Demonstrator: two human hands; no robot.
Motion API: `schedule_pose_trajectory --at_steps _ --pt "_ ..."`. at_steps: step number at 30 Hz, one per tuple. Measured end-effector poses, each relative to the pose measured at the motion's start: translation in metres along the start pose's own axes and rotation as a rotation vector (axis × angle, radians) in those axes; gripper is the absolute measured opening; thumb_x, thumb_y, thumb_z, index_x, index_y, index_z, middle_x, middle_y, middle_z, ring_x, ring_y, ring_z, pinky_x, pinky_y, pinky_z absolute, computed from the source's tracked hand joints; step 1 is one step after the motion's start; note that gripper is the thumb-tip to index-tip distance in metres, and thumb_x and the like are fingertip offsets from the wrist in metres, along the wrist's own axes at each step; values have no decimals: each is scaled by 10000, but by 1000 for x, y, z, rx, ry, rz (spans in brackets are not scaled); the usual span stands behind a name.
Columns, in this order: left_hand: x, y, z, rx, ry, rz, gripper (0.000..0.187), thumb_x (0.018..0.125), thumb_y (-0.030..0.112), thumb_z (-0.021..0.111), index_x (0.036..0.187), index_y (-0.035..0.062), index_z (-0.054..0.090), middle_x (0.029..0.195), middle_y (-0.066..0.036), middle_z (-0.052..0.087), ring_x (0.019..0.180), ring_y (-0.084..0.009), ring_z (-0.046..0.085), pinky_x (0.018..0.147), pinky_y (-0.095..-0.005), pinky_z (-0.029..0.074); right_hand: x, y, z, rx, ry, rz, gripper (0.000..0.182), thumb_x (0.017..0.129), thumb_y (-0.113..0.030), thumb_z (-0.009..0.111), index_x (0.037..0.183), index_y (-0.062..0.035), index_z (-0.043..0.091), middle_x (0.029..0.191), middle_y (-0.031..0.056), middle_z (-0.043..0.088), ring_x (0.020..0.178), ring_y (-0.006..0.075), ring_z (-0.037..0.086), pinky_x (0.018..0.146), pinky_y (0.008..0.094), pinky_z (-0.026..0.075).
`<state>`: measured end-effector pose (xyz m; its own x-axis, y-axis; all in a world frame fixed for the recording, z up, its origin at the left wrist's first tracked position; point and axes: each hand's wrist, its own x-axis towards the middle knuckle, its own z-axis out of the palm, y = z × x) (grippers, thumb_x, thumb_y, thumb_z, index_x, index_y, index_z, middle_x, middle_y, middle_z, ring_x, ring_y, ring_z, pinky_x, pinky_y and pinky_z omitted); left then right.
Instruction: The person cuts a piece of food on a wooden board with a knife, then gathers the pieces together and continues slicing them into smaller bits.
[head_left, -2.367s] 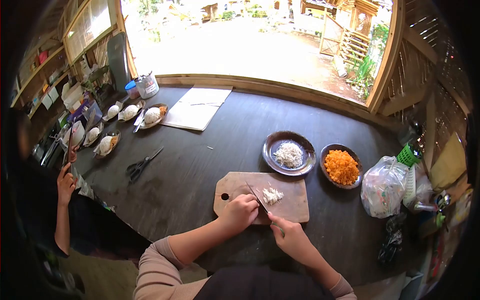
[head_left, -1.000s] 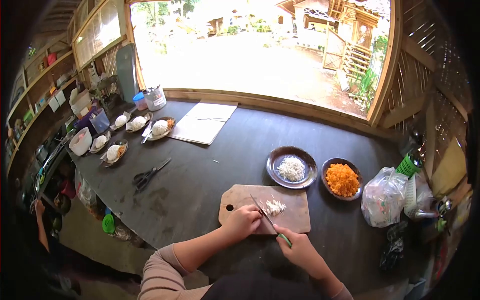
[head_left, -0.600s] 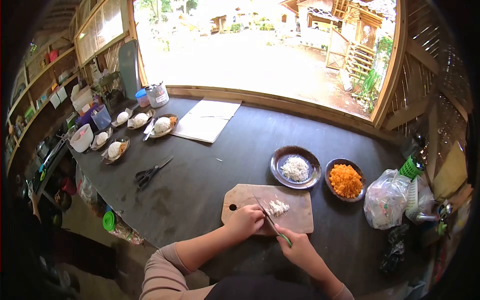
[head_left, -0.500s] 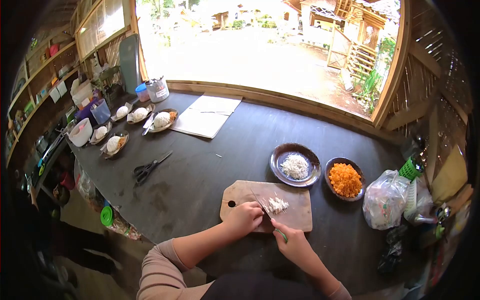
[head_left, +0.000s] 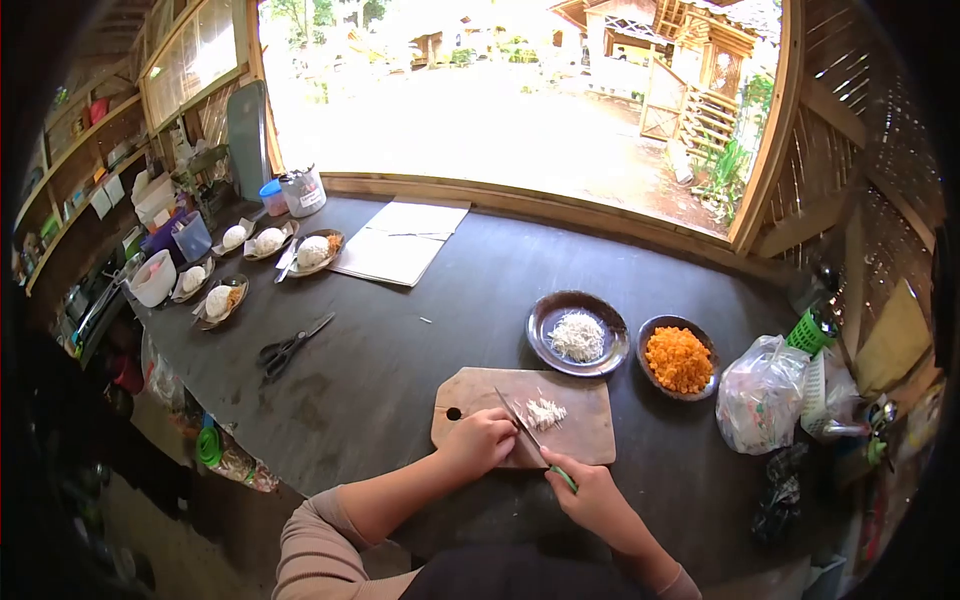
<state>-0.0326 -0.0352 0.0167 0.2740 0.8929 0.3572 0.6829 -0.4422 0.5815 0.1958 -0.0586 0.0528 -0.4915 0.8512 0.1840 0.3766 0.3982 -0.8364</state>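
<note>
Gripping a green-handled knife [head_left: 532,440] in a closed grip, the right hand [head_left: 590,495] sets its blade beside the white shreds [head_left: 545,412] on the wooden cutting board [head_left: 590,425], where the curled left hand [head_left: 478,441] rests at the bench's near edge.

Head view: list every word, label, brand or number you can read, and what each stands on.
No text can be read.
Labelled tub: label too blurred.
Plastic bag: coloured print, too small to read.
Paper sheets: marks too faint.
Shelf cards: blurred.
Knife and cutting board: no markings visible.
</note>
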Motion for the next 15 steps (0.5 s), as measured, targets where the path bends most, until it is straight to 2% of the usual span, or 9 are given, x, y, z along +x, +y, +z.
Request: schedule_pose_trajectory --at_steps 3,13,15 --pt "3 1 -4 -9 -4 3 123 821 92 652 874 -5 706 956 -115 667 851 -289 661 773 -368 538 0 -3 -1 -28 26 -64 362 885 -50 639 1245 -76 622 832 248 644 710 389 649 670 379 513" --pt "4 -2 -2 9 8 21 117 803 90 660 855 0 713 944 -105 676 841 -280 669 766 -365 544 1 2 2 -2 -4 -10 372 889 -51 637 1258 -75 609 820 236 648 712 395 650 662 368 510" --pt "5 0 -3 13 4 12 117 802 88 661 852 -3 714 944 -106 677 842 -280 669 765 -364 544 4 9 7 22 34 -70 364 888 -52 639 1251 -68 611 824 241 651 702 402 647 651 379 509"
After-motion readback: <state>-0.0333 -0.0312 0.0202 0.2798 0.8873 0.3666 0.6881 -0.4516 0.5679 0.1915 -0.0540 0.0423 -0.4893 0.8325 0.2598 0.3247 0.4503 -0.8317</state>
